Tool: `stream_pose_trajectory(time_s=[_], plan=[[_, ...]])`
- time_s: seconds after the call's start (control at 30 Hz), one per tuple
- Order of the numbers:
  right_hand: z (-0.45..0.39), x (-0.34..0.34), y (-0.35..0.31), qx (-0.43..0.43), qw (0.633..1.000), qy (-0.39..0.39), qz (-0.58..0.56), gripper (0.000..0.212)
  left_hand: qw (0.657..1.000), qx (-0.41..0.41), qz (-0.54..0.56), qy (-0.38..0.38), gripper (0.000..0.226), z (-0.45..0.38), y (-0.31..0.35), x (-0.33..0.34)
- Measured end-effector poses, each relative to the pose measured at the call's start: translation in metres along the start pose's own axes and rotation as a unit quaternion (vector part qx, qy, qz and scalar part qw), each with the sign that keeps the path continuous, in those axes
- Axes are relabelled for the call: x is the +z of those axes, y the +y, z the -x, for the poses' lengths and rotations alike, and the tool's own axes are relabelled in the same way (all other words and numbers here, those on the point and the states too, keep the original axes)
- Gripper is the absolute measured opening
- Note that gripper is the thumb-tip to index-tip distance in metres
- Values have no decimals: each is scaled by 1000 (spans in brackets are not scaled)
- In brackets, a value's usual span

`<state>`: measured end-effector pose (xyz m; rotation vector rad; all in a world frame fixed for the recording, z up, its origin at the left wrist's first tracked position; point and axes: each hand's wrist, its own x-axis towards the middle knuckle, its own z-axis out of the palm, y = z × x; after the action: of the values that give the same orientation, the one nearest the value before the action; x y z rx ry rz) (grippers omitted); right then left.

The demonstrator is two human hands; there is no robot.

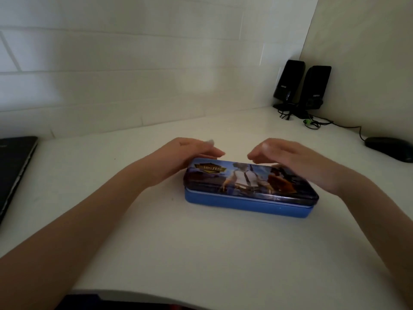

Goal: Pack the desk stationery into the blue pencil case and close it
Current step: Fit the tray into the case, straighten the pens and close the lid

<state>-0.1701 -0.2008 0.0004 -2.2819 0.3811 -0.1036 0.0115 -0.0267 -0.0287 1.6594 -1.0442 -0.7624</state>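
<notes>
The blue pencil case (248, 204) lies in the middle of the white desk (201, 253), its printed lid down on the blue base. My left hand (190, 153) is at the case's far left corner, fingers straight and pointing right, touching or just above the lid's far edge. My right hand (290, 157) hovers over the right half of the lid with relaxed, slightly bent fingers pointing left; whether it touches the lid I cannot tell. Neither hand grips anything. No loose stationery shows on the desk.
A closed dark laptop (13, 171) lies at the left edge. Two black speakers (301, 86) with cables stand in the back right corner. A black mouse (388, 148) sits at the far right. A tiled wall runs behind the desk.
</notes>
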Motion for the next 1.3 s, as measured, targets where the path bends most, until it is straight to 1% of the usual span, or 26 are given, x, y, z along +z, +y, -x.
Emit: stream_pose_trajectory(time_s=[0.07, 0.13, 0.2, 0.23, 0.37, 0.43, 0.5, 0.6, 0.67, 0.73, 0.8, 0.87, 0.93, 0.97, 1.03, 1.1, 1.13, 1.2, 1.23, 1.3], plan=[[-3, 15, -1, 20, 993, 0, 119, 54, 997, 14, -78, -6, 44, 3, 2, 9], [-6, 24, 0, 34, 978, 2, 207, 49, 981, 19, -190, -17, 42, 5, 1, 16], [-8, 27, 0, 41, 969, 4, 244, 49, 951, 33, -307, -27, 45, 4, 0, 18], [-8, 28, 0, 45, 966, 3, 255, 51, 941, 35, -335, -39, 47, 4, 1, 19], [-10, 29, 0, 47, 956, 1, 290, 59, 924, 39, -372, -76, 49, 5, 3, 16], [-10, 33, 2, 40, 949, 11, 313, 60, 904, 34, -418, -87, 49, 4, 2, 16], [-8, 37, 4, 21, 938, 36, 345, 60, 877, 27, -472, -87, 50, 4, 0, 19], [-4, 40, 2, 5, 935, 86, 345, 58, 847, 30, -528, -61, 52, 6, -2, 26], [-2, 41, 1, 7, 937, 102, 335, 57, 829, 35, -557, -35, 53, 6, -4, 33], [-3, 42, 3, 24, 936, 123, 329, 58, 823, 47, -565, -12, 54, 6, -4, 37], [-2, 43, 5, 55, 932, 165, 319, 57, 836, 67, -544, -1, 53, 8, -4, 39], [2, 46, 6, 78, 925, 220, 299, 53, 856, 93, -508, 11, 51, 10, -6, 38], [6, 47, 7, 80, 925, 257, 269, 51, 892, 118, -435, 28, 47, 11, -10, 36], [8, 46, 7, 79, 932, 265, 233, 50, 913, 123, -386, 35, 45, 11, -11, 36], [10, 43, 8, 74, 952, 277, 112, 46, 948, 110, -295, 44, 43, 12, -10, 36], [16, 38, 9, 71, 951, 302, 2, 43, 973, 78, -213, 52, 43, 17, -9, 34], [22, 37, 10, 76, 945, 316, -29, 43, 981, 60, -175, 56, 44, 21, -9, 31], [37, 38, 15, 96, 942, 321, -32, 45, 990, 36, -121, 66, 49, 31, -12, 23], [45, 39, 19, 111, 943, 314, -15, 46, 990, 33, -122, 67, 50, 37, -15, 20], [61, 44, 24, 141, 948, 287, 12, 48, 983, 31, -169, 56, 48, 47, -21, 17]])
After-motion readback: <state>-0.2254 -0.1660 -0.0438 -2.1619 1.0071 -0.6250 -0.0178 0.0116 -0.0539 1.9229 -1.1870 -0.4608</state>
